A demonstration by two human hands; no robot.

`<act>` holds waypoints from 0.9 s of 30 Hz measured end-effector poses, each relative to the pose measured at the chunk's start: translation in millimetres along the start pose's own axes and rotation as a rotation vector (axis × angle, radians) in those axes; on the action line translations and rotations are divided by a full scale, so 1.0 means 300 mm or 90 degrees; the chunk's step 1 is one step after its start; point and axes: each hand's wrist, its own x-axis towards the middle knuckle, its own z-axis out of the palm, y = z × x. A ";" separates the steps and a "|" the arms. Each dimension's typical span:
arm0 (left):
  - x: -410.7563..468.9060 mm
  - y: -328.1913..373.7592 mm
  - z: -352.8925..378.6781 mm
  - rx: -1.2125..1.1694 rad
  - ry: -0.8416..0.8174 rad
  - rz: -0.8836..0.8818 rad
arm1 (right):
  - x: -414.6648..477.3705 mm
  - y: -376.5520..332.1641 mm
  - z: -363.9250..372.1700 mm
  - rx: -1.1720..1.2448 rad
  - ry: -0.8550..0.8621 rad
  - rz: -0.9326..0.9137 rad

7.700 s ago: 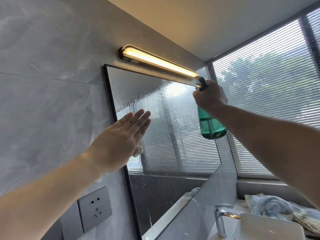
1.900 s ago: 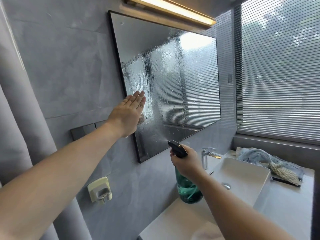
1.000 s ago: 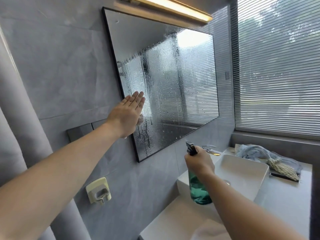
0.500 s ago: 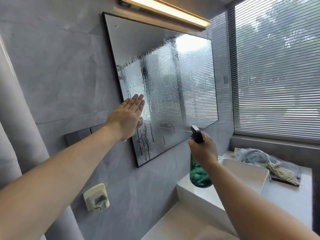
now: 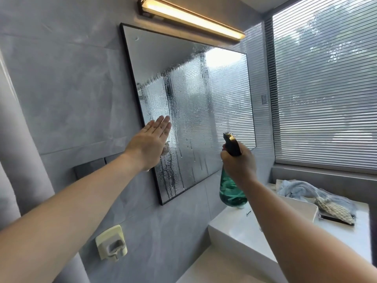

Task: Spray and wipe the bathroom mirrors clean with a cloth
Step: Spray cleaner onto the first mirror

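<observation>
A black-framed mirror (image 5: 214, 103) hangs on the grey wall, its glass covered in droplets and runs of spray. My left hand (image 5: 151, 144) lies flat with straight fingers at the mirror's left edge, pressing a small white cloth (image 5: 166, 150) against the glass; only a bit of the cloth shows under the palm. My right hand (image 5: 239, 162) grips a green spray bottle (image 5: 231, 190) by its neck, the black nozzle pointing at the lower right of the mirror.
A lit wall lamp (image 5: 193, 18) sits above the mirror. A white basin (image 5: 244, 227) stands on the counter below, with a blue cloth (image 5: 297, 188) and a checked rag (image 5: 334, 209) behind it. Window blinds (image 5: 326, 84) fill the right. A wall hook (image 5: 111, 246) sits low left.
My right hand has lifted the spray bottle from above the basin up toward the mirror's lower right. My left hand has stayed pressed at the mirror's left edge.
</observation>
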 end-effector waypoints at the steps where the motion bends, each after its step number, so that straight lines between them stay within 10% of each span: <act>1: 0.002 -0.001 -0.002 -0.007 0.002 0.001 | 0.007 -0.010 -0.001 -0.006 0.001 0.004; 27: 0.032 0.000 0.027 -0.004 -0.013 0.017 | 0.082 0.023 -0.043 0.009 0.017 0.040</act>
